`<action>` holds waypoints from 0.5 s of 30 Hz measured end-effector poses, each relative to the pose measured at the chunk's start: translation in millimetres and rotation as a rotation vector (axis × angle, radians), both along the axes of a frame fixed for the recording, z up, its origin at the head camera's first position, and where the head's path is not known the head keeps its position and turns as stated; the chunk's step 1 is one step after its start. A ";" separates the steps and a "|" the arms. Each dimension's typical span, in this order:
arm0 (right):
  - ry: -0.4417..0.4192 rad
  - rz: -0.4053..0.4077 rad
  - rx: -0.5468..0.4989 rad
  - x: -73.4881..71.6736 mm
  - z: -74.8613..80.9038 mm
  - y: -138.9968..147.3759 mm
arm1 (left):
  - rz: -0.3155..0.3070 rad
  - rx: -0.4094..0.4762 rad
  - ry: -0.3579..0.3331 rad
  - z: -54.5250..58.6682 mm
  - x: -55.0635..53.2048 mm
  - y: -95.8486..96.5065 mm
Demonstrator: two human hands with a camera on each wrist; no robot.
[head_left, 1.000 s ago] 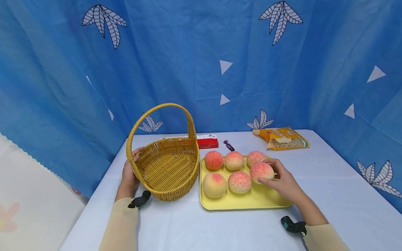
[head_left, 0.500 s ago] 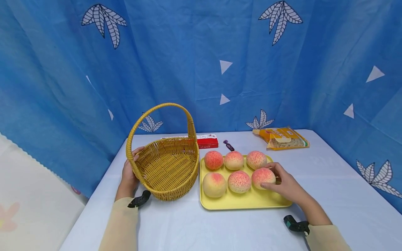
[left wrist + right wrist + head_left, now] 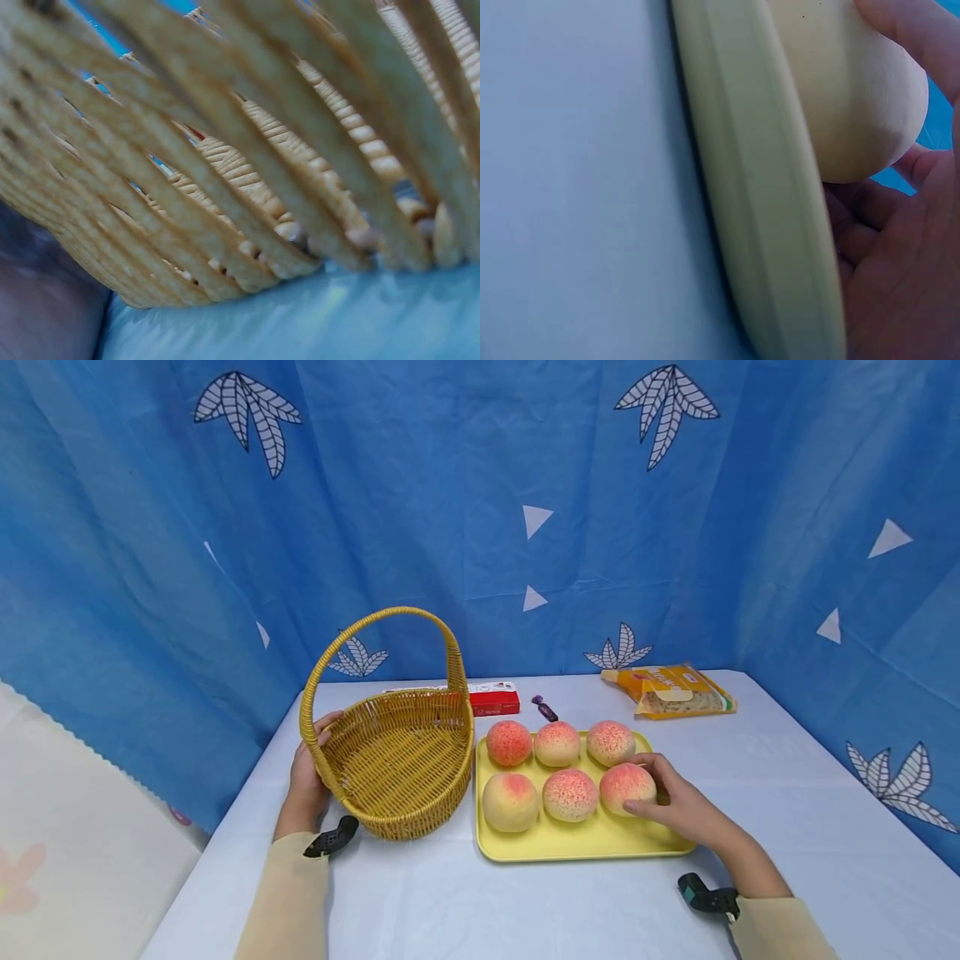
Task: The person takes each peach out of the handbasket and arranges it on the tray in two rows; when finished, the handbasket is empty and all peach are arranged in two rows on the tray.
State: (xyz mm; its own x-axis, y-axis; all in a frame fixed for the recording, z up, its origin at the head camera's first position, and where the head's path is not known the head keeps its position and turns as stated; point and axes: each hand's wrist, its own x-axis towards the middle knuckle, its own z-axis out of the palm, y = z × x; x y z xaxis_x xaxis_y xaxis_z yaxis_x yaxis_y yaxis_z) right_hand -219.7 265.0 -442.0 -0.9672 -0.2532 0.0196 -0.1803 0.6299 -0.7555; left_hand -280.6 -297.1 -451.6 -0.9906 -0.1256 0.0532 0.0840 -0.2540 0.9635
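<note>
My left hand lies along the left outer side of a golden wicker basket, its fingertips at the rim behind the tall handle. In the left wrist view the woven wall of the basket fills most of the picture. With thumb and fingers around it, my right hand holds a pink and cream peach low over the right part of a yellow tray. The right wrist view shows the pale underside of the peach beyond the tray's edge. Several other peaches sit in two rows on the tray.
Behind the basket lies a red and white box. A purple-wrapped candy is at the back, beyond the tray. An orange food bag rests at the back right of the white table. A blue curtain closes off the back.
Over the last second my right hand has lowered the peach slightly toward me, into line with the front row. Since half a second ago it has hardly moved; the left hand and basket stay put.
</note>
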 end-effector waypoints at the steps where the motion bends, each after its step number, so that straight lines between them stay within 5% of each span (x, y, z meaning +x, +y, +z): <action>1: 0.006 0.001 0.001 -0.1 -0.1 0.2 | -0.001 0.000 0.000 0.1 0.1 -0.1; 15: 0.048 -0.039 0.023 -0.4 3.7 0.2 | -0.018 0.001 0.007 10.4 7.1 4.1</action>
State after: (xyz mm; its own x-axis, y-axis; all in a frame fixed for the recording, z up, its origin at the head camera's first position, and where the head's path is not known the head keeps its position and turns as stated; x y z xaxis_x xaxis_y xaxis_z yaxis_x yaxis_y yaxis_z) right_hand -220.2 265.2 -438.3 -0.9744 -0.2167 0.0604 -0.1910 0.6545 -0.7315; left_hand -273.5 -293.1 -441.2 -0.9924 -0.1078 0.0598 0.0858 -0.2561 0.9628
